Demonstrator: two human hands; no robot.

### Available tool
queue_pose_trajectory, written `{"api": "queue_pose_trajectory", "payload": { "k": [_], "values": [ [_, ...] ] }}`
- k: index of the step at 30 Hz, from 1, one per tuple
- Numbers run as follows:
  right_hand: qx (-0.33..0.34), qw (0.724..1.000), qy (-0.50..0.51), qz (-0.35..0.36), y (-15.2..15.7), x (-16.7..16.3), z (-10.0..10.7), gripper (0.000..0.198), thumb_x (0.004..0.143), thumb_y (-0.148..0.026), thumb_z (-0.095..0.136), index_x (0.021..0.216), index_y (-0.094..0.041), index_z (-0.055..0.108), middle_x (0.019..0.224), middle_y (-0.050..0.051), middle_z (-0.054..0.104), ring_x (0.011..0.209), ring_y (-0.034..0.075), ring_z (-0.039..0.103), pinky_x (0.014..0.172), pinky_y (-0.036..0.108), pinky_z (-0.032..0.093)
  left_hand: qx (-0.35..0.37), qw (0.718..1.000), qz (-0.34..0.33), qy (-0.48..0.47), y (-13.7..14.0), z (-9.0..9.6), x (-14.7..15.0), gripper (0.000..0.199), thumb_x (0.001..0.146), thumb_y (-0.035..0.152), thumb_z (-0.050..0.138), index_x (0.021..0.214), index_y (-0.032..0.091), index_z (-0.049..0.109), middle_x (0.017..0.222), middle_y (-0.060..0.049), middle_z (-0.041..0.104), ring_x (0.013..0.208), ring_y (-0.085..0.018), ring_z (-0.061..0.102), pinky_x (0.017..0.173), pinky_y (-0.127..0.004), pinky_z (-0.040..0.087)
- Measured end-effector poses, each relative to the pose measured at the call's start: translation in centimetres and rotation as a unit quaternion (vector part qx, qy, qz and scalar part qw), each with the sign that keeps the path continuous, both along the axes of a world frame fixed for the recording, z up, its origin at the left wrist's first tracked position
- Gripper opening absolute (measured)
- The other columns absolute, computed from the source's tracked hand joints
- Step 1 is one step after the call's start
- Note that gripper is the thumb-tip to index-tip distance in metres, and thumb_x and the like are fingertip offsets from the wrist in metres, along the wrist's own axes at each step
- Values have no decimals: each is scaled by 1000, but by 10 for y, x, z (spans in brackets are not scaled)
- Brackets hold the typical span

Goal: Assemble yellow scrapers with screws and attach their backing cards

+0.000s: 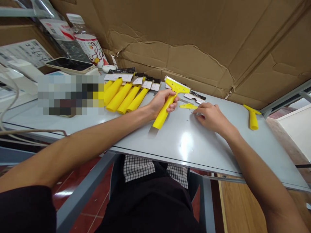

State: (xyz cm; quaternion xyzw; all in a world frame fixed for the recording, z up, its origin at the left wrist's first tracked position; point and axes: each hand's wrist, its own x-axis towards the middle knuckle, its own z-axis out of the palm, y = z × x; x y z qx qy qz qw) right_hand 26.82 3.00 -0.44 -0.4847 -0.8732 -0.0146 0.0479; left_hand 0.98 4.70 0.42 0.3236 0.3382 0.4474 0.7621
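My left hand (163, 103) is wrapped round the handle of a yellow scraper (161, 115), its wide head tilted up and away with a pale strip along the far edge. My right hand (211, 116) rests low over the table, fingertips pinched together on something too small to make out. Just left of those fingertips lies a flat yellow plate (188, 106). A tiny metal piece (187, 120), perhaps a screw, sits on the table nearby. Behind, a black and white card (195, 96) lies partly hidden by the scraper and my right hand.
Several yellow scrapers with printed cards (132, 97) lie in a row on the left. Another yellow scraper (253, 118) is at the right. A phone (70, 64) and a labelled bottle (88, 45) stand at the back left. Cardboard (194, 29) walls off the table's (206, 149) far side.
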Motion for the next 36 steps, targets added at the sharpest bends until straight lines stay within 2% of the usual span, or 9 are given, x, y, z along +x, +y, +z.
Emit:
{"api": "queue_pose_trajectory", "payload": {
  "k": [4, 8, 17, 20, 23, 25, 27, 32, 36],
  "values": [
    [-15, 999, 29, 31, -5, -6, -1, 32, 102, -16, 58, 120, -22, 83, 127, 15, 76, 122, 35, 67, 95, 50, 43, -5, 1000, -5, 3, -1, 1, 1, 9, 87, 19, 55, 81, 21, 49, 60, 2, 53, 38, -6, 39, 34, -16, 28],
    [-14, 996, 47, 70, -8, -10, -3, 29, 105, -22, 61, 121, -26, 84, 124, 13, 77, 120, 33, 67, 95, 48, 41, 3, 1000, -9, -3, -2, 0, 1, 10, 88, 22, 56, 80, 21, 50, 62, 2, 53, 39, -6, 40, 34, -17, 29],
    [-14, 994, 38, 98, -7, -17, -11, 22, 105, -18, 63, 105, -23, 84, 113, 11, 80, 114, 32, 69, 90, 44, 40, 89, 996, -25, -3, 5, -16, 0, 10, 91, 28, 57, 88, 19, 59, 78, -2, 64, 46, -9, 52, 35, -21, 37],
    [3, 994, 62, 90, -3, -11, -10, 19, 101, -16, 63, 100, -20, 82, 106, 11, 80, 112, 33, 71, 90, 45, 43, 146, 988, -16, 38, 5, -22, 1, 19, 94, 32, 70, 108, 19, 67, 90, -4, 71, 54, -10, 60, 40, -22, 45],
    [43, 987, 144, 60, 2, -3, -4, 16, 94, -15, 65, 93, -20, 80, 102, 11, 80, 100, 31, 73, 87, 44, 50, 207, 973, -11, 106, 4, -26, 0, 53, 93, 37, 81, 141, 24, 64, 100, -6, 76, 64, -13, 66, 49, -25, 52],
    [65, 969, 236, 27, 5, 2, 3, 12, 91, -18, 67, 89, -22, 78, 98, 10, 80, 91, 27, 74, 83, 42, 54, 260, 953, -7, 158, 2, -28, 0, 66, 91, 38, 83, 152, 25, 60, 101, -7, 78, 67, -14, 68, 53, -27, 55],
    [58, 940, 335, -15, 6, 5, 9, 8, 90, -25, 71, 87, -23, 78, 95, 8, 81, 85, 25, 74, 77, 40, 57, 334, 917, 7, 217, 0, -29, 0, 68, 89, 36, 84, 152, 23, 61, 98, -6, 79, 71, -15, 71, 59, -28, 59],
    [-71, 863, 493, -81, 1, -1, 17, 12, 84, -34, 83, 86, -23, 79, 91, 6, 80, 82, 22, 73, 70, 35, 58, 489, 794, 65, 356, -11, -28, 3, 52, 89, 33, 83, 139, 20, 75, 103, -6, 83, 86, -16, 75, 77, -29, 61],
    [-145, 814, 553, -101, 0, -5, 16, 16, 81, -36, 88, 83, -23, 79, 89, 5, 78, 78, 19, 71, 68, 35, 60, 537, 741, 81, 396, -17, -28, 4, 32, 93, 32, 79, 124, 22, 83, 108, -6, 86, 88, -17, 76, 79, -30, 61]
  ]
}}
